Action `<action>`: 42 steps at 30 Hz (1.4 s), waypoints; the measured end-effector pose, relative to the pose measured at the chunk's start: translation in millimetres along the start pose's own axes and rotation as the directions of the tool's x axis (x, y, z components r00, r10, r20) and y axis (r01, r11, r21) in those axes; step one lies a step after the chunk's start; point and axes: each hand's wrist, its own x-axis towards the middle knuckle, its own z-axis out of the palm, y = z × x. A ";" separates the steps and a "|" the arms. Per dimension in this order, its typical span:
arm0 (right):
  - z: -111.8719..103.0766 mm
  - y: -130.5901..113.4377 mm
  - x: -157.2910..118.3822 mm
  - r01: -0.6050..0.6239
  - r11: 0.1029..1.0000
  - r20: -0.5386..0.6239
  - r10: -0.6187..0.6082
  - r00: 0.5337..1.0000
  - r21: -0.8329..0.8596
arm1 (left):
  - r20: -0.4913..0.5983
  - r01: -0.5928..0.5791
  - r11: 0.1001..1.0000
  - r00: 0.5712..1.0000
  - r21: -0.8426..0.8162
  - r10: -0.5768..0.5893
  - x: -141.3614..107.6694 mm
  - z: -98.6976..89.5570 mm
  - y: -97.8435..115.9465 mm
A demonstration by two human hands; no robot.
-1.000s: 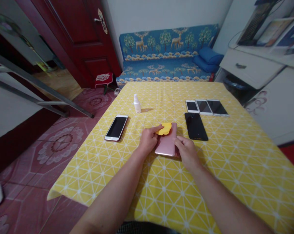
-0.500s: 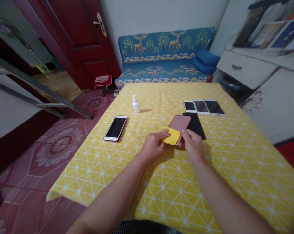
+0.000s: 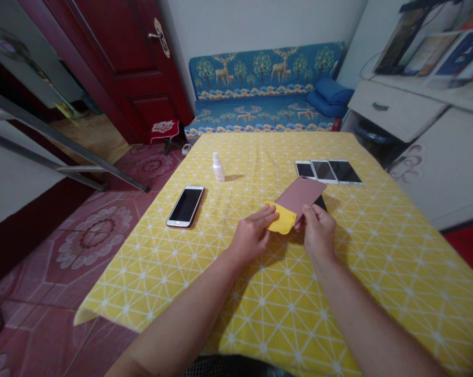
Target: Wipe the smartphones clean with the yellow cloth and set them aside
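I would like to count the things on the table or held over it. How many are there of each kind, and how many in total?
Phones: 6 (white-framed phone at the left, three phones in a row, held pink phone, dark phone mostly hidden by it)
White bottle: 1
Yellow cloth: 1
Total: 8

Centre of frame: left hand (image 3: 252, 234) presses yellow cloth (image 3: 282, 218) on pink phone (image 3: 300, 197); right hand (image 3: 318, 230) grips phone's edge. White spray bottle (image 3: 218, 168) upright, upper left of them.

Pink phone (image 3: 300, 197), back up, tilted; yellow cloth (image 3: 282, 220) over near end, apparently folded.
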 end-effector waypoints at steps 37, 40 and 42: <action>7.1 -6.2 -31.1 -0.099 0.975 0.573 0.199 0.795 -0.200 | -0.080 0.228 0.972 0.971 0.054 -0.224 9.4 -18.1 -16.7; 6.7 -6.1 -27.8 -0.093 0.976 0.506 0.182 0.843 -0.197 | 0.001 0.160 0.987 0.987 0.012 -0.160 9.5 -13.6 -11.6; 6.9 -4.7 -25.7 -0.116 0.977 0.454 0.187 0.871 -0.180 | 0.047 0.132 0.991 0.990 -0.020 -0.131 9.7 -11.2 -8.1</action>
